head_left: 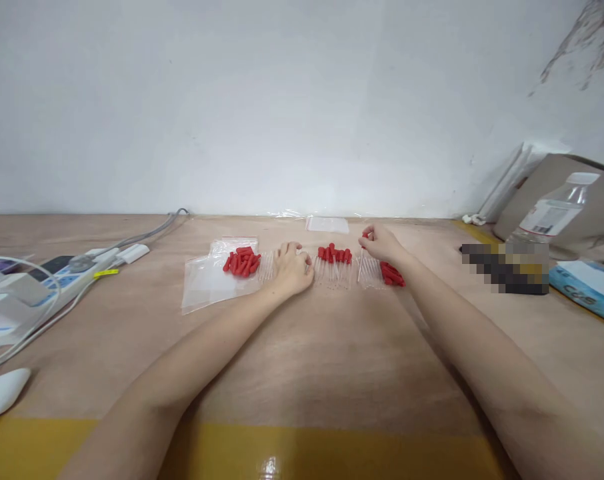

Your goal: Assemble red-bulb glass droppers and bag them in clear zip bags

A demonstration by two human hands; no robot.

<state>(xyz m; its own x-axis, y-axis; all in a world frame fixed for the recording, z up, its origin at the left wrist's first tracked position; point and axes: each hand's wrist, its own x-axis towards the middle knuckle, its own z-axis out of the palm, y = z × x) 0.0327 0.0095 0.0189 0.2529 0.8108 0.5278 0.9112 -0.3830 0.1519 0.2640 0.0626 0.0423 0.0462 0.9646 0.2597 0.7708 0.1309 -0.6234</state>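
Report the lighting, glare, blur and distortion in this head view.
Head view: soft, even light, faint shadows under the arms; glare on the yellow tape at the near edge; wide-angle bend in the table edge; a pixelated patch right; droppers small, the glass hard to see.

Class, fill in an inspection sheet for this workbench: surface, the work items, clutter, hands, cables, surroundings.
Surface: wooden table, yellow tape along its near edge.
Work items: three groups of red-capped droppers; clear zip bags.
Clutter: water bottle, cardboard box, blue pack, white mouse.
Hands: left hand rests knuckles-up beside the middle group; right hand pinches one dropper.
Cables: power strip with grey cables at left.
Surroundings: plain white wall.
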